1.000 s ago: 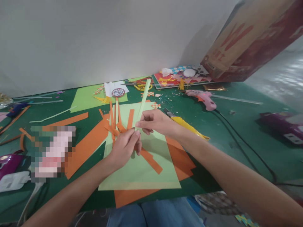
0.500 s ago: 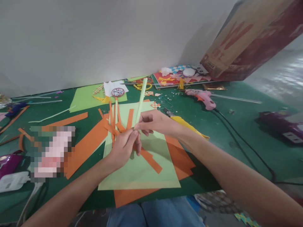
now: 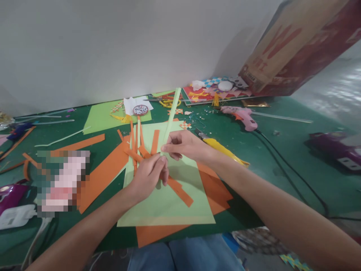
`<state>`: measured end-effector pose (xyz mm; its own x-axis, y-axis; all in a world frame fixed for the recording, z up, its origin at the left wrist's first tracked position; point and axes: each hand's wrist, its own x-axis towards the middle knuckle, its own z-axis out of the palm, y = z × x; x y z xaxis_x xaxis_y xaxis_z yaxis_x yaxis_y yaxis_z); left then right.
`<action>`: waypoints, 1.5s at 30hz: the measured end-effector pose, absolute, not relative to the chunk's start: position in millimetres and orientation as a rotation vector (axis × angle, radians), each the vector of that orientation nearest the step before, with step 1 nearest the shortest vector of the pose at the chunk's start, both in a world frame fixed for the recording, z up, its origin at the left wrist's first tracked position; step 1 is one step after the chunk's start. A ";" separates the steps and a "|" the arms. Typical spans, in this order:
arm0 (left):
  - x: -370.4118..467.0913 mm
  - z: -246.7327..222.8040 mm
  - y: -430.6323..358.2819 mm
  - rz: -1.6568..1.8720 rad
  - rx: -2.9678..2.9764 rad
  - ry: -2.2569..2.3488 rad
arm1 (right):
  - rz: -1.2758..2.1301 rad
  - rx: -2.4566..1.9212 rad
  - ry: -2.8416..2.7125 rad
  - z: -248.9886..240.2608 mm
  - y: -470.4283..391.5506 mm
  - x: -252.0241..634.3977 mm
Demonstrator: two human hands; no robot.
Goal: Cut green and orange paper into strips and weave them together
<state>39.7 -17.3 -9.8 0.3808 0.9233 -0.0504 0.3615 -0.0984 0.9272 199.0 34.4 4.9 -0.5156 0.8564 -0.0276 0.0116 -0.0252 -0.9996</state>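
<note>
A narrow pale green paper strip point(image 3: 172, 114) slants up and away from between my two hands. My right hand point(image 3: 184, 145) pinches it near its lower end with thumb and forefinger. My left hand point(image 3: 149, 171) is closed just below, thumb pressed on the forefinger at the strip's bottom end. Under both hands lies a pale green paper sheet point(image 3: 169, 210), with several orange paper strips point(image 3: 180, 192) scattered on it. More orange paper point(image 3: 104, 177) sticks out beneath and to the left.
A yellow-handled utility knife point(image 3: 225, 150) lies right of the sheet. Beyond it is a pink glue gun point(image 3: 242, 116) with a black cord. A purple power strip point(image 3: 338, 148) sits far right, a leaning cardboard box point(image 3: 282, 49) behind. Yellow-handled scissors point(image 3: 170, 102) lie at the back.
The green strip has tilted slightly to the right, its top end now higher. My right hand has shifted very slightly; my left hand stays in nearly the same place.
</note>
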 end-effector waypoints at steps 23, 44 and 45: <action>37.6 -3.4 -15.4 0.699 1.540 1.076 | 1.762 -0.828 -1.606 3.1 37.1 201.7; 38.6 -7.5 -15.8 0.680 1.585 1.066 | 1.664 -0.732 -1.441 -5.0 35.6 193.7; 38.3 -7.5 -15.8 0.682 1.583 1.063 | 1.659 -0.737 -1.448 -4.8 35.5 193.9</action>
